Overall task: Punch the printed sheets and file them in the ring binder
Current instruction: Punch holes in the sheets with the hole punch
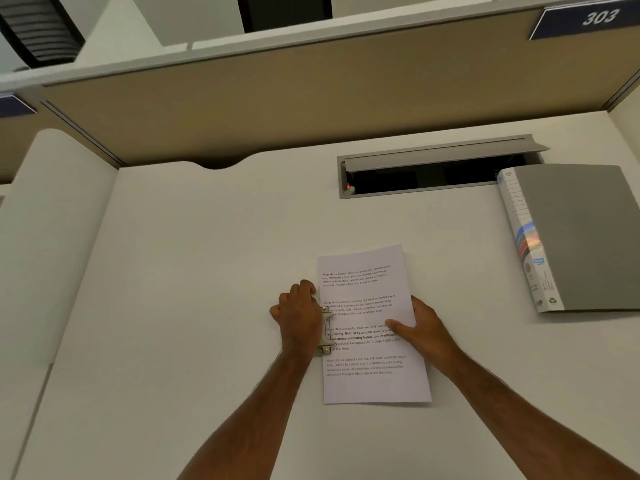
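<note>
- The printed sheets point(372, 327) are laid flat on the desk point(207, 254), right of centre and near the person, text facing up.
- The left edge of the sheets is set into a metal punch point(326, 330), which sits at mid-height of that edge.
- The punch is covered by the left hand point(298, 315), fingers curled down over its top.
- The right edge of the sheets is held by the right hand point(420, 329), thumb laid on the page and fingers under or beside the edge.
- A grey binder point(575, 237) is seen closed, flat on the desk at far right, well apart from the sheets.
- An open cable tray point(433, 168) is set into the desk beyond the sheets.
- A tan partition point(311, 98) bears a "303" sign point(595, 17).
</note>
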A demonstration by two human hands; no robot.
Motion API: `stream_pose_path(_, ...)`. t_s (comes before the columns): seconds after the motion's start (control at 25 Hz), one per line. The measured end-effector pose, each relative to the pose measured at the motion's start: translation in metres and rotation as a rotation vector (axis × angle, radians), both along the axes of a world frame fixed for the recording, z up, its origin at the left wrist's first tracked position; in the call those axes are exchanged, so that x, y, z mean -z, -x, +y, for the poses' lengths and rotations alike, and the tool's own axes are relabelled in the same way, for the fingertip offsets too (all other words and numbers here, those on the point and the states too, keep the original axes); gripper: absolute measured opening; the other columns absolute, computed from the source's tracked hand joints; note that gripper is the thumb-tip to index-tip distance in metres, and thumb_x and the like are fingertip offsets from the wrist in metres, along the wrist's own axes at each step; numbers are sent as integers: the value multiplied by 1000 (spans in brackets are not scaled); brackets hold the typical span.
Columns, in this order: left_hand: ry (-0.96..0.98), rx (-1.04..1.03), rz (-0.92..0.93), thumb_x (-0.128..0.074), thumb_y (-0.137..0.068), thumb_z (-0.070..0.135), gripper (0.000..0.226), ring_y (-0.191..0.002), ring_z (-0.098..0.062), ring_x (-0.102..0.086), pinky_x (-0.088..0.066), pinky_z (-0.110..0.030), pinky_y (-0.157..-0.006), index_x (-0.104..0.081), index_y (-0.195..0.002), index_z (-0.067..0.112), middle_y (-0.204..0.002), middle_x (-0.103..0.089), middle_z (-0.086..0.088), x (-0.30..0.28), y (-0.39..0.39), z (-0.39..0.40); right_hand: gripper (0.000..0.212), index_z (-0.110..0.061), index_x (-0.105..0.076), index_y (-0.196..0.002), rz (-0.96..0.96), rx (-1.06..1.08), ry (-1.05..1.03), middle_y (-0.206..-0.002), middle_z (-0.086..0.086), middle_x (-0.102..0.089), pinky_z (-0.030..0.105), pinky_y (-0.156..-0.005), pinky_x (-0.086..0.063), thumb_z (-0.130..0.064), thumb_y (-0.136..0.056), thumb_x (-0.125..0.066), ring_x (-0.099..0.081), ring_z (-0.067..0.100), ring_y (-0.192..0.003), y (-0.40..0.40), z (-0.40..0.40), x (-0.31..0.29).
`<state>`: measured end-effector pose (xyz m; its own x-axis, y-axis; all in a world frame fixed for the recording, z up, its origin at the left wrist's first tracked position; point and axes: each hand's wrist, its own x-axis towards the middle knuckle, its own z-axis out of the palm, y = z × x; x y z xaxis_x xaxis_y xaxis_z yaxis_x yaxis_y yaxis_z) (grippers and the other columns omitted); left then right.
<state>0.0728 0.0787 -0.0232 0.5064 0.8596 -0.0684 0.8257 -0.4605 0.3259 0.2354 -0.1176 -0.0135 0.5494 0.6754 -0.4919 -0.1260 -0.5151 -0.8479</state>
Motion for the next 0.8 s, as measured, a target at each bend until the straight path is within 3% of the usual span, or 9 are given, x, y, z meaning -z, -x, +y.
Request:
stream_pose_path(0.28,263,-167,-126,-43,-104,32,11,-91,-21,-62,-34,-42,-91,-53,-102,26,-93,-67,7,-18,5,-2,50,-23,-56,-132,-28,-1,-22,-120,-9,-69,31,-86,-59,-24,-86,-77,-69,8,-103,-1,-7,-3)
stream_pose_path(0.48,334,-240,-199,-50,-102,44,17,-96,-20,-63,-44,-42,-97,-54,-105,27,-92,-64,11,-23,25,-17,52,-22,-56,-133,-48,7,-26,-121,-7,-69,39,-91,-58,-26,-85,-77,-68,11,-105,-3,-21,-3)
stream_pose_path(0.64,447,-279,-247,-51,-99,52,19,-89,-18,-68,-57,-48,-87,-53,-99,33,-90,-65,14,-25,36,-31,49,-23,-56,-132,-64,23,-34,-118,-9,-69,28,-84,-58,-24,-87,-76,-68,7,-103,-7,-32,-7)
stream_pose_path(0.8,551,-316,-337,-58,-99,42,12,-83,-9,-68,-60,-34,-71,-58,-102,30,-93,-69,9,-36,36,-42,50,-23,-55,-132,-75,32,-27,-117,-9,-68,23,-80,-55,-23,-87,-76,-68,7,-102,-12,-41,-8)
